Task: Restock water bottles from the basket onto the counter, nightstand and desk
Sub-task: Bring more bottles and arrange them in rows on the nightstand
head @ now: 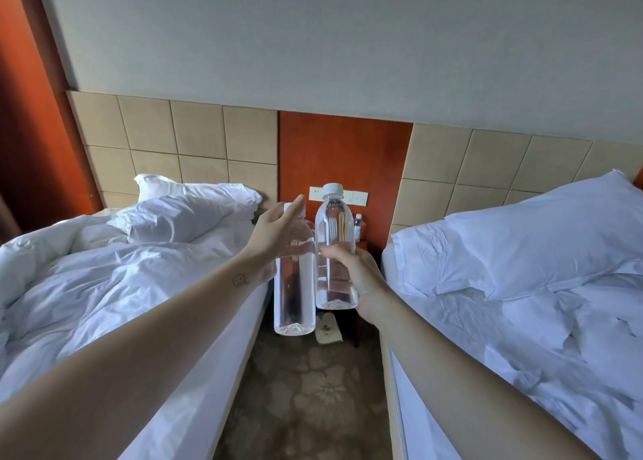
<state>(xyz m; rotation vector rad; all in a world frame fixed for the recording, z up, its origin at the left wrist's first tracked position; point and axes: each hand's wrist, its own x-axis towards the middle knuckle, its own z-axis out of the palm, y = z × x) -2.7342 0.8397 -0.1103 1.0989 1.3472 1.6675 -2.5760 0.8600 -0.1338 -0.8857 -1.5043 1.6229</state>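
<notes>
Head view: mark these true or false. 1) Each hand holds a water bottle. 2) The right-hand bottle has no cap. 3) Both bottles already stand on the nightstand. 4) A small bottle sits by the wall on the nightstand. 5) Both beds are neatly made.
1) True: the left hand grips one bottle, the right hand another.
2) False: it has a white cap.
3) False: both are held in the air short of the nightstand.
4) True: small bottle.
5) False: the left bed and right bed are rumpled.
</notes>
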